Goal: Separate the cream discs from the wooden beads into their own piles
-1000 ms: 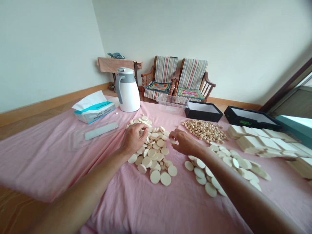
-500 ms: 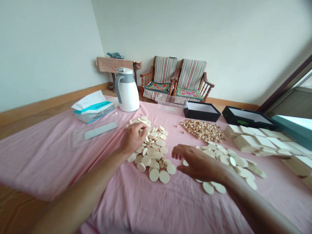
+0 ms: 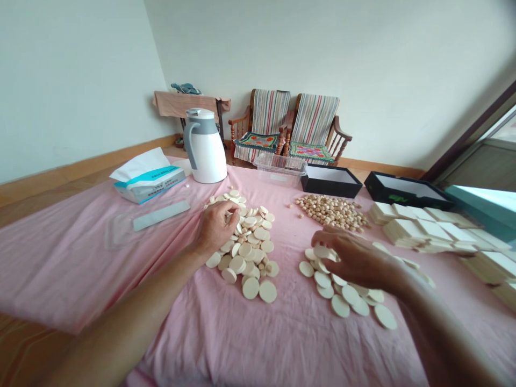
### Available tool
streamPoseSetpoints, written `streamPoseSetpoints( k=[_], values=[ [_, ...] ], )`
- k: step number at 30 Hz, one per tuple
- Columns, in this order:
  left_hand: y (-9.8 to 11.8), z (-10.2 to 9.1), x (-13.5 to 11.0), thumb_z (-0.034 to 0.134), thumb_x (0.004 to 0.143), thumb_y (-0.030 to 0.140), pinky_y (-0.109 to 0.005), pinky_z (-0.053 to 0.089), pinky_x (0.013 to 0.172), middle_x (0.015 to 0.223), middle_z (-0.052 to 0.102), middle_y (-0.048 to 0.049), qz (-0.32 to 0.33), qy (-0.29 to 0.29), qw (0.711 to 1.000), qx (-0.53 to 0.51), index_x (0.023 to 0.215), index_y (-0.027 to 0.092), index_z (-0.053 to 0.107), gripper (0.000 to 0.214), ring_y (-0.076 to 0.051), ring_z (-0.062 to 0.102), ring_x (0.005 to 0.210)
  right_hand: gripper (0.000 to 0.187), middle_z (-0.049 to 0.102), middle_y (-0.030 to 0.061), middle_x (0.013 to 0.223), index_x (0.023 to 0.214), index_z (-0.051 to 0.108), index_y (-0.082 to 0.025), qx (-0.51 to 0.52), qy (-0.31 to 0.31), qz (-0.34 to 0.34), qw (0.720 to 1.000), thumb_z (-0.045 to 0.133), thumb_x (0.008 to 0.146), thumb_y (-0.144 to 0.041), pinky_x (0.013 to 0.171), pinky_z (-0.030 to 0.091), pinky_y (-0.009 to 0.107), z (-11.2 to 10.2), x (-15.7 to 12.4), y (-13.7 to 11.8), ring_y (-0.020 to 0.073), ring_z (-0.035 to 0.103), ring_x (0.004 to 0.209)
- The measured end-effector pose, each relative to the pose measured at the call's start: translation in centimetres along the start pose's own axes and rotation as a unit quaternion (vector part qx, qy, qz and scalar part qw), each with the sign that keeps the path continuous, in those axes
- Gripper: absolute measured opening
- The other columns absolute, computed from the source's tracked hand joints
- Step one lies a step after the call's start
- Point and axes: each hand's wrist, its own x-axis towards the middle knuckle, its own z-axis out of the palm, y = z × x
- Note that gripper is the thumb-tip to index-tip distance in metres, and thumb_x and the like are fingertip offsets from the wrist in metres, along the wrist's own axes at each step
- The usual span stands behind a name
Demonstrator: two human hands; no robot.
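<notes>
My left hand (image 3: 217, 223) rests at the left side of a mixed heap of pale round wooden discs (image 3: 244, 250) and small wooden pieces. Its fingers are curled in with the thumb close to them; whatever they hold, if anything, is hidden. My right hand (image 3: 350, 258) is over a second pile of wooden discs (image 3: 350, 294) to the right, fingers bent downward. A wooden disc (image 3: 322, 251) shows between its fingertips and thumb. The hand and forearm cover part of this pile.
Beyond the right pile lies a heap of small wooden pieces (image 3: 330, 211). Stacked wooden squares (image 3: 407, 234) stand at right, near black box lids (image 3: 332, 183). A clear plastic box (image 3: 280, 166), white jug (image 3: 209, 153) and tissue pack (image 3: 149, 183) sit farther back on the pink cloth (image 3: 226, 344).
My right hand has moved right, from beside the mixed heap to over the right pile. A disc at the mixed heap's near right edge is gone. My left hand has hardly moved.
</notes>
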Motion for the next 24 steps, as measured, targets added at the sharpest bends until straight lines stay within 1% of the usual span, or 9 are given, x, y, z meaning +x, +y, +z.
streamPoseSetpoints(
  k=[3,5,8,9,11,14,18,21,24],
  values=[
    [0.0,0.1,0.0,0.051,0.082,0.021,-0.027,0.047,0.073,0.082,0.069,-0.0038,0.002,-0.001,1.000,-0.004,0.081,0.018,0.062,0.012,-0.018,0.063,0.078,0.027,0.063,0.0089,0.095,0.094,0.063,-0.019,-0.043,-0.025,0.023,0.998,0.056,0.070,-0.010,0.083,0.042,0.035,-0.9,-0.9,2.4,0.0229,0.057,0.091],
    [0.0,0.1,0.0,0.051,0.082,0.021,-0.027,0.047,0.074,0.082,0.069,-0.0039,0.003,0.001,1.000,-0.004,0.080,0.018,0.062,0.012,-0.018,0.063,0.078,0.029,0.063,0.0091,0.098,0.098,0.063,-0.019,-0.040,-0.020,0.025,0.999,0.058,0.070,-0.012,0.086,0.041,0.037,-0.9,-0.8,2.5,0.0240,0.057,0.094],
    [0.1,0.1,0.0,0.051,0.081,0.020,-0.028,0.047,0.073,0.081,0.069,-0.0038,0.001,0.004,1.000,0.001,0.081,0.018,0.063,0.012,-0.018,0.063,0.078,0.024,0.063,0.0086,0.101,0.100,0.062,-0.019,0.010,0.026,0.012,1.000,0.055,0.077,-0.015,0.084,0.042,0.035,0.2,0.1,0.1,0.0223,0.058,0.094],
    [0.1,0.1,0.0,0.051,0.081,0.020,-0.028,0.047,0.073,0.081,0.069,-0.0037,0.000,0.005,1.000,0.003,0.081,0.018,0.063,0.012,-0.018,0.063,0.078,0.024,0.063,0.0080,0.100,0.100,0.062,-0.019,0.031,0.040,-0.012,0.999,0.054,0.078,-0.014,0.083,0.043,0.034,0.9,0.5,-1.0,0.0210,0.058,0.092],
    [0.1,0.0,0.0,0.051,0.081,0.020,-0.028,0.047,0.072,0.080,0.069,-0.0035,-0.002,0.005,1.000,0.004,0.080,0.018,0.063,0.012,-0.018,0.063,0.077,0.025,0.062,0.0074,0.100,0.102,0.060,-0.019,0.066,0.045,-0.068,0.994,0.056,0.078,-0.014,0.081,0.044,0.033,2.3,1.3,-3.3,0.0206,0.057,0.092],
    [0.1,0.0,0.0,0.051,0.081,0.020,-0.027,0.047,0.073,0.080,0.069,-0.0033,-0.003,0.005,1.000,0.005,0.080,0.018,0.062,0.011,-0.018,0.063,0.077,0.031,0.059,0.0086,0.104,0.110,0.055,-0.017,0.073,0.069,-0.103,0.990,0.058,0.080,-0.017,0.082,0.044,0.035,4.6,1.8,-5.6,0.0224,0.054,0.097],
    [0.2,-0.1,0.0,0.051,0.081,0.020,-0.027,0.047,0.074,0.081,0.069,-0.0033,-0.001,0.003,1.000,0.002,0.080,0.019,0.062,0.011,-0.018,0.063,0.078,0.026,0.058,0.0085,0.098,0.107,0.053,-0.017,0.060,0.087,-0.095,0.990,0.058,0.082,-0.018,0.079,0.044,0.035,6.3,2.1,-6.4,0.0230,0.052,0.096],
    [0.2,-0.1,0.0,0.051,0.081,0.020,-0.028,0.047,0.073,0.081,0.069,-0.0034,0.000,0.003,1.000,-0.002,0.080,0.019,0.062,0.011,-0.018,0.063,0.078,0.023,0.056,0.0076,0.094,0.102,0.052,-0.017,0.044,0.098,-0.078,0.991,0.057,0.080,-0.015,0.074,0.043,0.032,6.5,2.4,-6.5,0.0219,0.051,0.090],
    [0.2,-0.1,0.0,0.051,0.082,0.020,-0.028,0.047,0.073,0.081,0.069,-0.0034,0.002,0.003,1.000,-0.005,0.080,0.018,0.062,0.011,-0.018,0.063,0.078,0.020,0.055,0.0076,0.093,0.093,0.053,-0.017,-0.028,0.111,-0.089,0.989,0.050,0.078,-0.005,0.072,0.041,0.032,6.1,2.7,-6.8,0.0211,0.049,0.087]
  ],
)
